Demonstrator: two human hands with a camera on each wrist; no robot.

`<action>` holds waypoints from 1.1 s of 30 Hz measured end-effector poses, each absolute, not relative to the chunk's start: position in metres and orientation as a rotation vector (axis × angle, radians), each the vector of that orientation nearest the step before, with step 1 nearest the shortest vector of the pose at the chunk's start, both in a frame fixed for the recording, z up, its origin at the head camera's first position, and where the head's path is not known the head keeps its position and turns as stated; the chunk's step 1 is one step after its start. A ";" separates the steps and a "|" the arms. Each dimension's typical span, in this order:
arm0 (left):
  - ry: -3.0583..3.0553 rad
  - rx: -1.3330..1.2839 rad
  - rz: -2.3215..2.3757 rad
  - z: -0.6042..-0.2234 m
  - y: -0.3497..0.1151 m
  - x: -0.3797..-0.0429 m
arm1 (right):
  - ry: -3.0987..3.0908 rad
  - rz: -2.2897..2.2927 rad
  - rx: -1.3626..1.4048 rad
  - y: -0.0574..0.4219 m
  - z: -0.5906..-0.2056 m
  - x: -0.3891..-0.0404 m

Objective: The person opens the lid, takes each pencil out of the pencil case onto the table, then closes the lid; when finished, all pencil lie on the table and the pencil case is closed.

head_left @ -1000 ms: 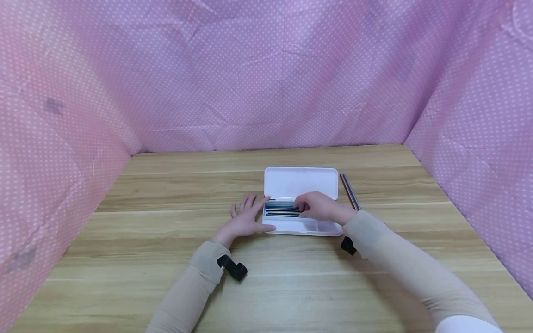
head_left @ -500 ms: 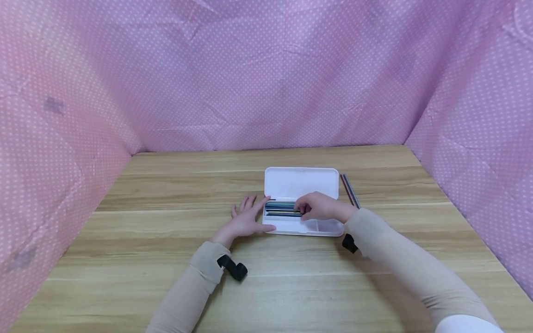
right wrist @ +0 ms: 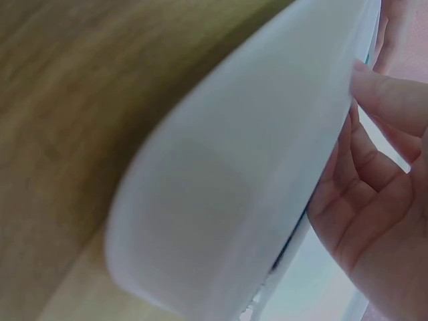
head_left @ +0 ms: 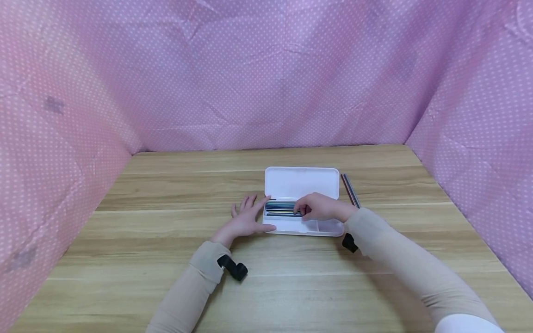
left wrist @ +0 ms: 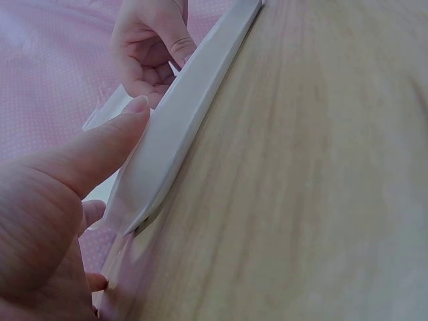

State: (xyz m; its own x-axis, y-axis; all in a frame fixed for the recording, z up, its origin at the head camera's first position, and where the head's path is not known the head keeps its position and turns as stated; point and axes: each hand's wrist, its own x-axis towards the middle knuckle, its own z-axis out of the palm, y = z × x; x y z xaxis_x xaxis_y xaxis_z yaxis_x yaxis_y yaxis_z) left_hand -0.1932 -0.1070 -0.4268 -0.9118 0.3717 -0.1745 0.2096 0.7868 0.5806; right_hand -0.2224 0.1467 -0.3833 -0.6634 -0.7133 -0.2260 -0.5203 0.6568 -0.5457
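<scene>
A white pencil case (head_left: 287, 225) lies with its lid folded back on the table. Several slender pencils (head_left: 280, 208), dark, bluish and pale, lie side by side in its long compartment. My left hand (head_left: 245, 223) spans the case's left end, thumb at the front corner and forefinger at the rear one, fingers spread and fairly straight. Over the pencils' right part, my right hand (head_left: 318, 206) reaches into the case with bent fingers. Its fingertips sit behind the case wall in the right wrist view, so whether they pinch a pencil is hidden.
Loose pencils (head_left: 350, 189), reddish and grey-blue, lie on the table right of the case, partly covered by the right forearm. The lid (head_left: 301, 181) leans back behind the case. A pink dotted curtain (head_left: 266, 83) surrounds the wooden table (head_left: 187, 185).
My right hand has shifted very slightly rightward and down over the pencils, showing a bit more of them. The left hand stays put at the case's left end.
</scene>
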 end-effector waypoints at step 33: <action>2.697 0.438 0.832 -0.425 -0.106 -0.191 | 2.460 -0.828 -0.945 0.157 -0.372 -0.220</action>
